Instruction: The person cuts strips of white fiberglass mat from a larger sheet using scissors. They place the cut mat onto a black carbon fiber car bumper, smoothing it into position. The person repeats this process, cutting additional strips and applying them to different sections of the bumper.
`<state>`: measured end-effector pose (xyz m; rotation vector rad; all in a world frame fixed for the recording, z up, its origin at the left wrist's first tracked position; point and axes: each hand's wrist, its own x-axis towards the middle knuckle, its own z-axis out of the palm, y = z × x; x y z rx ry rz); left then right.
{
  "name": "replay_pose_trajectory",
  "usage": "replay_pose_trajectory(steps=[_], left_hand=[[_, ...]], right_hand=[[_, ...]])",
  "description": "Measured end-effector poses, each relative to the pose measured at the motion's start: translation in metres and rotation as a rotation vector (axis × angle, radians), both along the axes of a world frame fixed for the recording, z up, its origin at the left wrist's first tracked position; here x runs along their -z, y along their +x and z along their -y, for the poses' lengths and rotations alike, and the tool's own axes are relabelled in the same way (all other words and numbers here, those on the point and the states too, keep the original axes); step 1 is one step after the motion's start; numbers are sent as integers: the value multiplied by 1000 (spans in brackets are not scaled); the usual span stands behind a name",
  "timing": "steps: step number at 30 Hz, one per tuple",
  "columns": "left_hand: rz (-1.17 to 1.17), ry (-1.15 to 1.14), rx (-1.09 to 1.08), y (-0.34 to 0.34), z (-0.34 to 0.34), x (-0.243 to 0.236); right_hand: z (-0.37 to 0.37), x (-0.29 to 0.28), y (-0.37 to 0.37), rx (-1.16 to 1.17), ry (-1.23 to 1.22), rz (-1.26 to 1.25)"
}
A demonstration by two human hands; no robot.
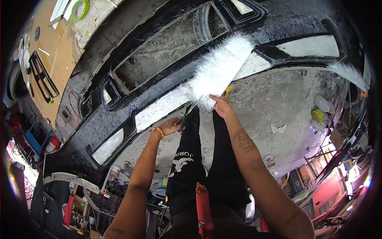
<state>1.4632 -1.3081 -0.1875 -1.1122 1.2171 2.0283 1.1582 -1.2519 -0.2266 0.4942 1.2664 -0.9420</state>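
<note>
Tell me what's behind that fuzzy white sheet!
Black bumper shows around the white sheet, with a white patch at its right. The stretch it covers can't be seen.

the fibreglass mat (225,63) is dry, white and fibrous, with loose, hair-like strands bristling along its frayed edges and a faint sheen across its face. the bumper shell (159,88) beneath is coarse and black, its lumpy skin catching patchy, semi-gloss highlights, with stray fibres sticking out. pale inserts (161,111) in its openings look flatter and smoother, slightly mottled. the scissors (186,117) show grey metal blades. the floor (258,103) is rough, stained, matt concrete. black trousers (185,139) are soft matt cloth with a white print; the red cloth (203,211) is patterned fabric. the bracelet (160,132) has smooth, rounded, amber-toned beads.
</note>
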Motion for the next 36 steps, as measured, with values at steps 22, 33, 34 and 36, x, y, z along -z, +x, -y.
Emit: replay_pose_trajectory(steps=[22, 33, 34, 36], left_hand=[[57, 233, -124, -52, -4, 0], [32, 249, -109, -61, -4, 2], [24, 253, -106, -64, -3, -1], [11, 261, -103, -65, -1, -4]], right_hand=[[6, -11, 17, 60, 68, -59], [0, -4, 14, -73, 146, -131], [-2, -2, 13, -62, 134, -124], [-4, -1, 14, -48, 109, -128]])
